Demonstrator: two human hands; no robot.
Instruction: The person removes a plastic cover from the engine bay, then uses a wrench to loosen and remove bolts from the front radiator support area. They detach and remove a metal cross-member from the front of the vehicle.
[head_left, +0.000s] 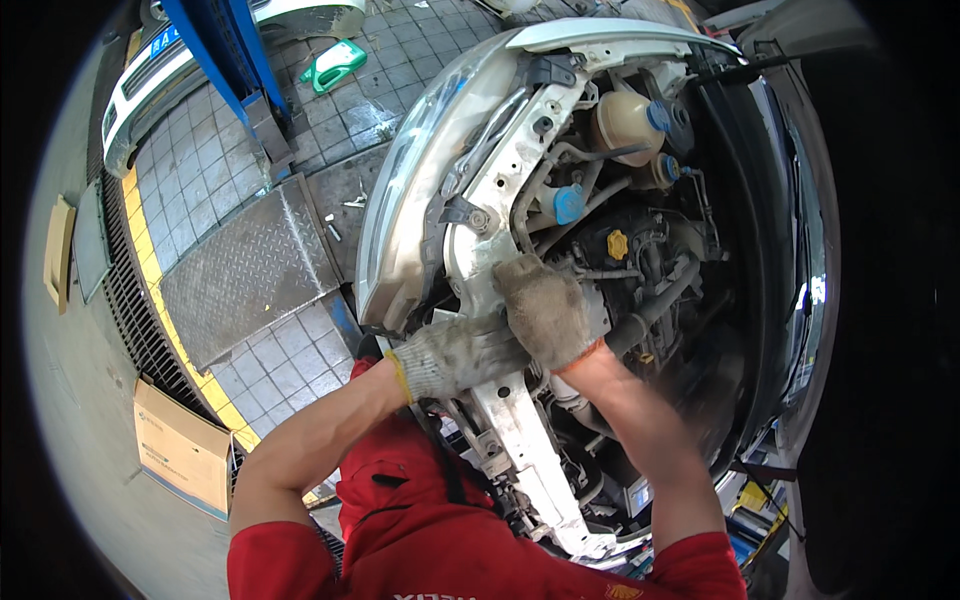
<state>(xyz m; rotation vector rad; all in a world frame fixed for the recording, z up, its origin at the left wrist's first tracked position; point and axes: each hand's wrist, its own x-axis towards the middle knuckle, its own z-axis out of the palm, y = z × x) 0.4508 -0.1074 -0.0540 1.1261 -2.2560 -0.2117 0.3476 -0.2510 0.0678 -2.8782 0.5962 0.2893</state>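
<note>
Head view: the left hand [455, 357] and right hand [545, 310], both gloved, meet over the white crossmember [525, 440], along the vehicle's front. Finger opening and any held part are hidden; grip cannot be told. The crossmember is in place, as are the blue cap [569, 204] and yellow cap [617, 245]; what remains under the gloves cannot be verified. The grey hose [668, 295] restricts engine-side clearance; room appears greater above the beam.

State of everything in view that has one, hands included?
Left hand: gloved, over the white car panel; grip unclear
Right hand: gloved, fingers curled, contents hidden
Engine bay: exposed
Yellow cap: on
Blue cap nearest the hands: on
Green-and-white jug: lying on the floor
Blue post: standing
</note>
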